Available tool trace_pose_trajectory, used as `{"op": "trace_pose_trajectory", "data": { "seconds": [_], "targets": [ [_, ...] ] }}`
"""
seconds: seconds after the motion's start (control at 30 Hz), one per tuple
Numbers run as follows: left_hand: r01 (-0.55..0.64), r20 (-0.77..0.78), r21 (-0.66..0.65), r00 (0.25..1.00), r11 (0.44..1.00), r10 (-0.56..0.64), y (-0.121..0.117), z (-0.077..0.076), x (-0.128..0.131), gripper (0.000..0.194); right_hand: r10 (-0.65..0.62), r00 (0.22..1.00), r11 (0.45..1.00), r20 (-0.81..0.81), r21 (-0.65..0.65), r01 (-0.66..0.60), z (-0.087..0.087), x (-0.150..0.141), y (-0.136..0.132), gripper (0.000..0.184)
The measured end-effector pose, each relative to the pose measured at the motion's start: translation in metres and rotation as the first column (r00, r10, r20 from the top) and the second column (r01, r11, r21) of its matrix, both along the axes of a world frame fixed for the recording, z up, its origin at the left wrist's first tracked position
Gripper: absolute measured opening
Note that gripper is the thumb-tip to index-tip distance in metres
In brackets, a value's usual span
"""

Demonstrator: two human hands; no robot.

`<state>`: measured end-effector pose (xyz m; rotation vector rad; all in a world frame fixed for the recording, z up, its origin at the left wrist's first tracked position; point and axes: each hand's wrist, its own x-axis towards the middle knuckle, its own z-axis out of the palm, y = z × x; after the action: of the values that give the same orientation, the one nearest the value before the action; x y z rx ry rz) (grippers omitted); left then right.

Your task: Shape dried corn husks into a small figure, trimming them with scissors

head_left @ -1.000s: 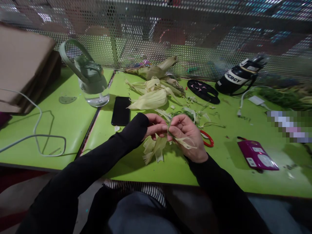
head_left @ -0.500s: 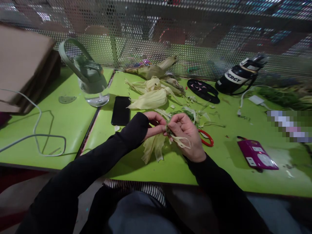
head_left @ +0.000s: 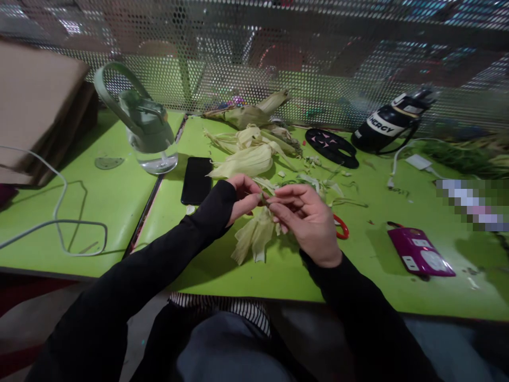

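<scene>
My left hand (head_left: pixel 243 199), in a black sleeve that reaches over the palm, pinches a small greenish end of corn husk between thumb and fingers. Close against it, the thumb and fingertips of my right hand (head_left: pixel 312 223) are drawn together at the same spot, its other fingers loosely curled. Below the fingertips hangs a pale, frayed corn husk (head_left: pixel 254 239), fanned out over the green table. Its upper part is partly hidden by my fingers. Behind my hands lie shredded green and pale strips (head_left: pixel 314 183). A red scissors handle (head_left: pixel 342 227) shows beside my right hand.
Dry corn husks (head_left: pixel 246 159) are piled at the back middle. A phone (head_left: pixel 196 180) and a green-lidded bottle (head_left: pixel 149 132) stand left. Rightward are a black palette-shaped plate (head_left: pixel 332 148), a black bottle (head_left: pixel 384 127), a purple packet (head_left: pixel 419 252) and a white cable (head_left: pixel 417 162).
My left hand has shifted slightly left and up. My right hand has turned and its fingers have straightened a little; the loose pale strips over its palm are out of sight.
</scene>
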<state>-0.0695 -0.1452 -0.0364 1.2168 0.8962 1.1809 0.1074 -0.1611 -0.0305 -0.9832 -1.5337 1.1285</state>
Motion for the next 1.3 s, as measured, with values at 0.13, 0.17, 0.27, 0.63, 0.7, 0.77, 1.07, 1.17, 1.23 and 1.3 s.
{"op": "trace_pose_trajectory", "data": {
  "seconds": [0.13,0.17,0.27,0.63,0.7,0.77,1.07,1.17,1.23,1.3],
  "targets": [
    [-0.017,0.066,-0.047,0.998,0.999,0.021,0.001,0.0,0.004,0.023,-0.089,0.996,0.989,0.016,0.118,0.086,0.001,0.0,-0.002,0.014],
    [0.001,0.074,-0.076,0.997,0.997,0.004,0.0,0.001,0.004,0.024,-0.105,0.994,0.983,0.024,0.151,0.1,0.002,0.0,-0.002,0.013],
    [0.051,0.106,-0.156,0.994,0.987,-0.034,-0.001,0.006,0.003,0.027,-0.117,0.991,0.965,0.059,0.242,0.1,0.003,0.005,-0.002,0.01],
    [-0.132,0.344,-0.249,0.914,0.959,0.215,0.01,0.013,0.0,0.019,0.079,0.96,0.987,0.268,0.115,-0.114,0.007,0.016,0.0,0.012],
    [-0.086,0.377,-0.322,0.902,0.943,0.21,0.012,0.017,-0.001,0.023,0.107,0.936,0.971,0.336,0.169,-0.171,0.011,0.015,0.001,0.01],
    [0.01,0.391,-0.387,0.908,0.922,0.154,0.01,0.019,0.0,0.026,0.127,0.952,0.953,0.278,0.232,-0.195,0.012,0.013,0.001,0.018],
    [0.347,0.399,-0.263,0.889,0.9,-0.225,-0.024,0.018,0.008,0.03,0.303,0.859,0.907,-0.413,-0.151,-0.393,0.008,0.004,-0.008,0.039],
    [0.326,0.335,-0.287,0.915,0.901,-0.224,-0.028,0.022,0.008,0.031,0.273,0.88,0.935,-0.389,-0.107,-0.338,0.01,0.004,-0.011,0.038],
    [0.319,0.307,-0.298,0.924,0.9,-0.226,-0.029,0.023,0.008,0.032,0.242,0.889,0.949,-0.388,-0.095,-0.3,0.011,0.004,-0.013,0.035],
    [0.305,0.284,-0.302,0.933,0.903,-0.221,-0.03,0.023,0.01,0.032,0.221,0.892,0.953,-0.395,-0.107,-0.283,0.01,0.004,-0.014,0.031]
  ]
}}
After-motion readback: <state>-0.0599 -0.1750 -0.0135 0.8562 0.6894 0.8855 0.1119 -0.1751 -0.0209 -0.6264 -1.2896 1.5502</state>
